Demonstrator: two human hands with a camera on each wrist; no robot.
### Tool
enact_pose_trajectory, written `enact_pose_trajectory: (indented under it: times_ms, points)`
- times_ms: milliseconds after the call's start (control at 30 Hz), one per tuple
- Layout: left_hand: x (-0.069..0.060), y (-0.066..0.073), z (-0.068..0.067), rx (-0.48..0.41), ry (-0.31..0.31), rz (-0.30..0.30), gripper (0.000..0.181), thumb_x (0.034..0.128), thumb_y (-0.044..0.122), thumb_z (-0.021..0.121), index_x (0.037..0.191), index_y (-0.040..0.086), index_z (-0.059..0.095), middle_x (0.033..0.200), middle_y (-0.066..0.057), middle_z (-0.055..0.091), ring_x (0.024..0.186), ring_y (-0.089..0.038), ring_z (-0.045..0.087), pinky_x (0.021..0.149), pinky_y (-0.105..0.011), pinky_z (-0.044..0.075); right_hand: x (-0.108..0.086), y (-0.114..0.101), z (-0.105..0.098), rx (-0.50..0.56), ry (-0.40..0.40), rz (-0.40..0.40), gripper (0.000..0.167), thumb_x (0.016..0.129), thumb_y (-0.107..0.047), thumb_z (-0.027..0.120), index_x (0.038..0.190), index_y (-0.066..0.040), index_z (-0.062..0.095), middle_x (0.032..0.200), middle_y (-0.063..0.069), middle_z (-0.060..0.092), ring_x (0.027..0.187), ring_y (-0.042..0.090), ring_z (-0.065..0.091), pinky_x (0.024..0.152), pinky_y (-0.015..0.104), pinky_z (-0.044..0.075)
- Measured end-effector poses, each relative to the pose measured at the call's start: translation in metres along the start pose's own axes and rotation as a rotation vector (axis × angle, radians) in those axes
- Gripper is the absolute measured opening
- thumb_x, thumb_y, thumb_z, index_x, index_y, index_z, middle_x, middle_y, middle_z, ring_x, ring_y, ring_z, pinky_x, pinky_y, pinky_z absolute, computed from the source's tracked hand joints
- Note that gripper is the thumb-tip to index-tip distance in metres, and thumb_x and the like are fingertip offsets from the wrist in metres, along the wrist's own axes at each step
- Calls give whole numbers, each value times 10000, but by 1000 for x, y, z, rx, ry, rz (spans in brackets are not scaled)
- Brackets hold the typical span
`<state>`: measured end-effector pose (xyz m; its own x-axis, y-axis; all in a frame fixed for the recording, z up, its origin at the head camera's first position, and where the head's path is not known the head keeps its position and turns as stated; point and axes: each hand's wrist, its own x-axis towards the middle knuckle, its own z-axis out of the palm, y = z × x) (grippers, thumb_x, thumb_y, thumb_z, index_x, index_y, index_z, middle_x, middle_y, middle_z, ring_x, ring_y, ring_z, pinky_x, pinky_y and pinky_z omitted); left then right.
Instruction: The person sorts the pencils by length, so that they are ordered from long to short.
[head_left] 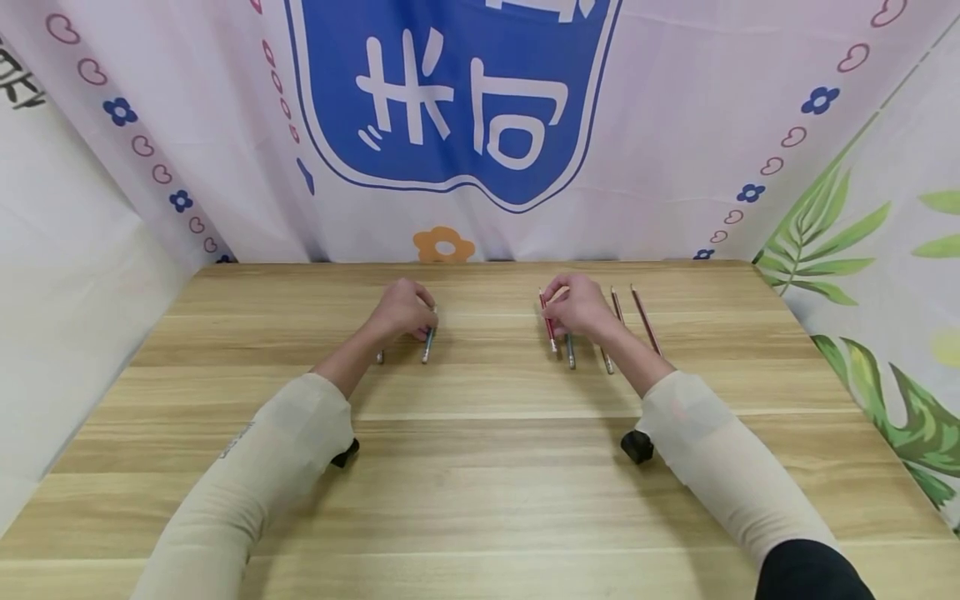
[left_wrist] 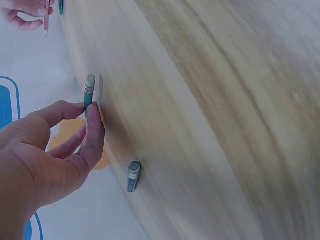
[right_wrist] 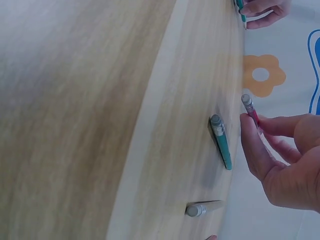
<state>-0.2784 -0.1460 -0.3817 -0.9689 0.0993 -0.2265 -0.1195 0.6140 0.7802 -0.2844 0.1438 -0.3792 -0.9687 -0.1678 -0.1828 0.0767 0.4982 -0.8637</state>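
Observation:
At the left of the table's far part, my left hand [head_left: 403,310] pinches a teal pencil [left_wrist: 88,95] between thumb and fingertips, its eraser end toward me. Another pencil [left_wrist: 133,176] lies beside that hand, mostly hidden by it in the head view. My right hand [head_left: 579,308] pinches a red pencil [head_left: 550,325], which is lifted a little off the table in the right wrist view. Just right of it a teal pencil [right_wrist: 221,142] lies on the wood. A pale pencil [right_wrist: 202,208] lies farther right, partly behind the right hand in the head view.
Two dark red pencils lie right of the right hand, an outer pencil [head_left: 647,319] and an inner pencil [head_left: 617,305]. A printed curtain [head_left: 360,221] hangs along the back edge of the wooden table [head_left: 480,467]. Leaf-patterned cloth [head_left: 862,333] borders the right side.

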Motion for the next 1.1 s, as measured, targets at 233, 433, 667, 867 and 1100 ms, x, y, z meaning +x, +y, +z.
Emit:
enact_pose_trajectory:
  times_ms: [233, 433, 667, 867, 1100]
  points:
    - [3, 3, 3, -28, -24, -3, 359, 890, -66, 676, 1239, -123, 615, 971, -244, 716, 658, -178, 702, 679, -281, 667, 3, 3, 3, -75, 13, -41, 156, 909, 86, 698, 1063, 109, 699, 1010, 267, 734, 584, 118, 671, 596, 269, 656]
    - [2, 8, 4, -42, -40, 16, 339, 900, -66, 671, 1231, -114, 621, 969, -231, 715, 689, -203, 709, 692, -294, 670, 2, 2, 6, -135, 10, -57, 153, 895, 87, 707, 1045, 115, 713, 981, 257, 742, 545, 114, 658, 572, 259, 647]
    - [0, 16, 8, -62, -57, 10, 323, 890, -70, 692, 1208, -94, 643, 971, -225, 720, 702, -203, 705, 736, -326, 675, 5, 6, 6, -193, 18, -91, 151, 875, 86, 731, 1026, 95, 727, 931, 229, 757, 535, 111, 654, 530, 228, 618]
    - [-1, 24, 13, -81, -70, 33, 303, 906, -68, 689, 1205, -91, 645, 995, -259, 725, 709, -214, 711, 782, -382, 676, 7, 8, 6, -219, 16, -106, 161, 858, 100, 756, 1018, 90, 745, 931, 210, 755, 577, 121, 663, 565, 229, 633]
    - [-1, 30, 18, -105, -75, 48, 303, 904, -79, 690, 1202, -99, 642, 998, -262, 726, 689, -214, 701, 796, -415, 675, 7, 6, 7, -263, 5, -89, 163, 863, 90, 761, 1025, 81, 751, 929, 211, 750, 565, 119, 659, 570, 238, 638]
